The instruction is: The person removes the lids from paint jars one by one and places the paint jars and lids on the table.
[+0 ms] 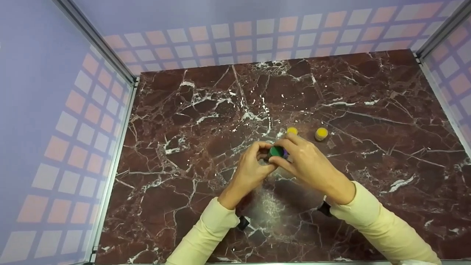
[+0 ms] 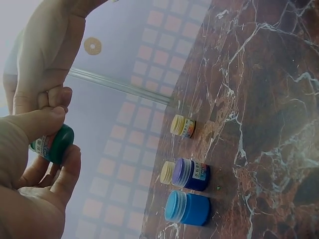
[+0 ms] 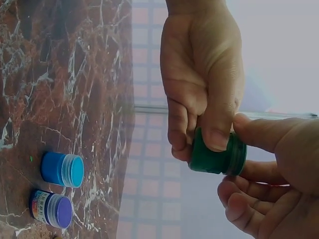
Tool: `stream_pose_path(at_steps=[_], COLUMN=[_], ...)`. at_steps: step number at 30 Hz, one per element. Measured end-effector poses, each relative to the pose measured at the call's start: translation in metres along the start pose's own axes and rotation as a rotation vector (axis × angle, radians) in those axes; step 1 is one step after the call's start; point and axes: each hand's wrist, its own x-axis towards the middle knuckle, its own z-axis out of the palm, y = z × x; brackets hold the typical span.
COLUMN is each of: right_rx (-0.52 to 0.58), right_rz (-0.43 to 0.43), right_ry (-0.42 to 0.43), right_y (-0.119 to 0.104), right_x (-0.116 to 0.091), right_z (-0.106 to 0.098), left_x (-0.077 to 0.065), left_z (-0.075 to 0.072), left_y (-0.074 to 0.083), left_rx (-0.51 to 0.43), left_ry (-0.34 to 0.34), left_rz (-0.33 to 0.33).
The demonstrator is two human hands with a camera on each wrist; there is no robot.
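Note:
Both hands meet on a small green paint jar [image 1: 276, 151] held up above the table. The left hand [image 1: 252, 163] grips its body between thumb and fingers, and a printed label shows on the jar in the left wrist view. The thumb and fingers of the right hand [image 3: 279, 174] pinch the jar's rimmed end from the other side. Below the hands stand a blue jar [image 2: 192, 207] and a purple jar [image 2: 192, 174], side by side. In the head view the right hand hides most of the purple jar and all of the blue one.
Two yellow jars, a left one [image 1: 292, 130] and a right one [image 1: 321, 134], stand beyond the hands. A tiny green speck [image 3: 31, 159] lies near the blue jar. Dark red marble [image 1: 165, 206] covers the table, with tile-patterned walls [image 1: 265, 36] at the back and sides.

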Motion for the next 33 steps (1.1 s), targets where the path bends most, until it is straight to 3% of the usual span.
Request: stream_pose_path(at_steps=[10,23,27,33], right_rx=[0.025,0.102,0.112,0.014], right_rz=[-0.012,-0.177,-0.168,-0.094], right_ry=[-0.085,-0.185,-0.148,0.040], right_y=[0.004,0.007,0.008,0.003], right_x=[0.001,0.002,0.001,0.000], right_z=[-0.008,-0.017,-0.014,-0.006], left_x=[0.004,0.004,0.002,0.002], left_z=[0.001,-0.005,-0.005,-0.005], left_y=[0.003,0.003,0.001,0.001], left_rx=[0.008,0.034,0.040,0.058], left_ry=[-0.001,-0.059,-0.053,-0.031], left_rz=[0.042,0.105,0.108,0.118])
